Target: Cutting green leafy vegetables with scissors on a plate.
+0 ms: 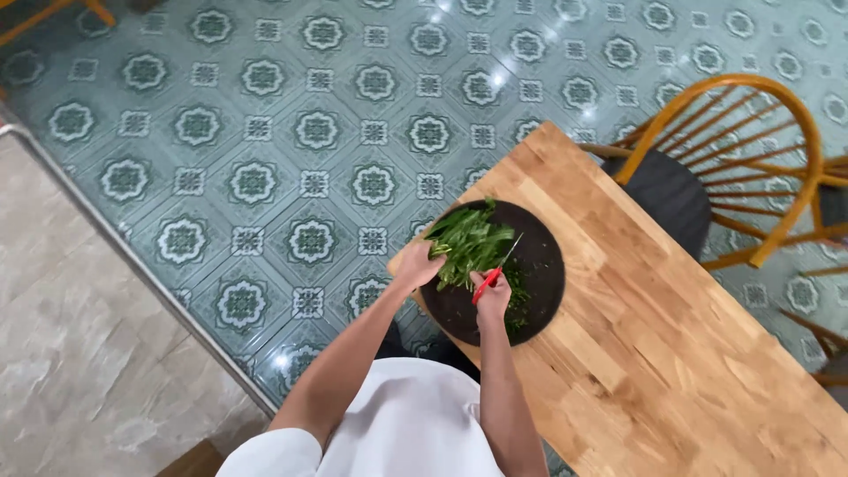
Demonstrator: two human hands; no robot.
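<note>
On the round dark cutting board (539, 291) at the near corner of the wooden table (654, 353), we have a bunch of leafy greens (468, 240) under the knife. Our left hand (419, 265) is clamped down on the bunch's near end, pinning it flat. Our right hand (492, 291) is clenched around a red-handled knife (495, 271), its thin blade angling up and away toward the board's far side. A small scatter of chopped bits (517, 300) lies just beside the right hand, so by our reckoning the cutting is only begun: most of the bunch is whole. The greens run with their long axis slanting from the left hand toward the board's far rim, leaf tips pointing away from us. A wooden chair (742, 159) stands beyond the table on patterned green floor tiles (265, 132).
</note>
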